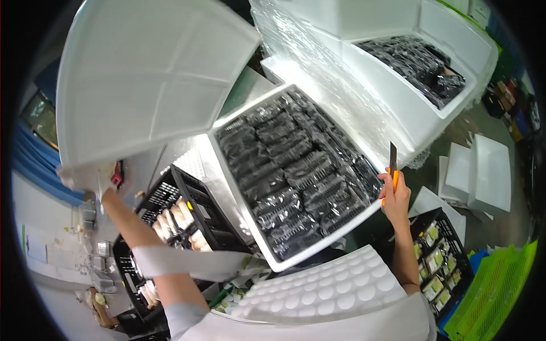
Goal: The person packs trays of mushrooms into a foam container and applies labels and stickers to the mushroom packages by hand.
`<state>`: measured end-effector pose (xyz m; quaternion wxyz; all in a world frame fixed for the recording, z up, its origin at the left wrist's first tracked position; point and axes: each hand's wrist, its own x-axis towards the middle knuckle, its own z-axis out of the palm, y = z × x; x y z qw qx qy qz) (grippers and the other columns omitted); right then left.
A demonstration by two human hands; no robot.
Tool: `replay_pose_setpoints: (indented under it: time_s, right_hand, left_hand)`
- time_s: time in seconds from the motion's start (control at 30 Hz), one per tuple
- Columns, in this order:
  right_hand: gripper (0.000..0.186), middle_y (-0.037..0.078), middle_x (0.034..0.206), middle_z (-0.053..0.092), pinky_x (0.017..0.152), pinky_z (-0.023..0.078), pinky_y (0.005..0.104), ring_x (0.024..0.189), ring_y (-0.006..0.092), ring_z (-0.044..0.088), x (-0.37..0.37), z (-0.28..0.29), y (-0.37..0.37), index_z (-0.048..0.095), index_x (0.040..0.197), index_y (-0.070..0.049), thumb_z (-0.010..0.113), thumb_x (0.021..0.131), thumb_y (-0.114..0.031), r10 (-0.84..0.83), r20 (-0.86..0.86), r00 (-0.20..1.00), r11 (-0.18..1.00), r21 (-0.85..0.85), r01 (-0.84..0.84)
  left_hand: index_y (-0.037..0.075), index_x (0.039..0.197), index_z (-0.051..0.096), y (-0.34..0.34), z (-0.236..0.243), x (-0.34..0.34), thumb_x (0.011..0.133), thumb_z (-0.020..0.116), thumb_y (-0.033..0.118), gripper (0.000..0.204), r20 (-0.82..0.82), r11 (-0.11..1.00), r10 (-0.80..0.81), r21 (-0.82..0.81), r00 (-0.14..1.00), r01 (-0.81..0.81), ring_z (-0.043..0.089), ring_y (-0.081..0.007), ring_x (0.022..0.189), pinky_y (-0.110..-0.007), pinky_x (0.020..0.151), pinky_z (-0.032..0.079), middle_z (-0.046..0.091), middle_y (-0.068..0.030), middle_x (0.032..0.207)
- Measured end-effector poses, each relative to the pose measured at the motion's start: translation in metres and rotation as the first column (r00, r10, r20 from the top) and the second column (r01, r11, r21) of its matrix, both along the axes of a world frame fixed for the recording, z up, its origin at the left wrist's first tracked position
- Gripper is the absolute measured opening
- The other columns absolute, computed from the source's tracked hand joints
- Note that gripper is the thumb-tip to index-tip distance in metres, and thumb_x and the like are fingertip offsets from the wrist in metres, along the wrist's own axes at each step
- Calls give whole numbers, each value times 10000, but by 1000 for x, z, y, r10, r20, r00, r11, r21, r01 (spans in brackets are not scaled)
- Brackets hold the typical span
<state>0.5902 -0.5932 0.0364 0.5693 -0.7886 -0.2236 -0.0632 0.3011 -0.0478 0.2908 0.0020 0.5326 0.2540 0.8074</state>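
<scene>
A white foam box (278,264) stands in front of me, filled with rows of packs wrapped in black film (278,153). At the upper left a large white foam lid (153,74) is tilted up. My left hand (85,175), smeared by motion, grips the lid's lower left edge. In my right hand (396,196) is an orange box cutter (394,170), its dark blade out and pointing up. That hand is closed around the handle, beside the right corner of the foam box.
Plastic-wrapped white foam boxes (341,85) stand at the upper right, one holding black packs (409,62). Left is a black crate (199,210) with pale packages; another black crate (441,227) is right. Green crates (495,290) and foam pieces (489,173) lie at the right.
</scene>
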Motion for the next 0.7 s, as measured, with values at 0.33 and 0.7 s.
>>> replay_pose_setpoints:
  time_s: [0.33,0.7]
  right_hand:
    - [174,69,576,536,428,373,274,431,122,489,35,21,85,548,974,-4,468,927,-152,290,-3,957,955,-62,-290]
    - [371,116,952,647,451,370,176,536,35,473,26,40,69,536,1105,26,682,786,-96,421,-291,859,738,660,-138]
  left_hand:
    - [-72,976,513,-20,-53,-164,933,391,390,481,-187,538,739,-414,647,-734,599,-318,869,-395,704,519,587,-234,963]
    - [4,1024,491,-78,40,-108,884,466,241,276,-142,789,495,-338,857,-512,561,-211,815,-322,650,483,583,-136,945]
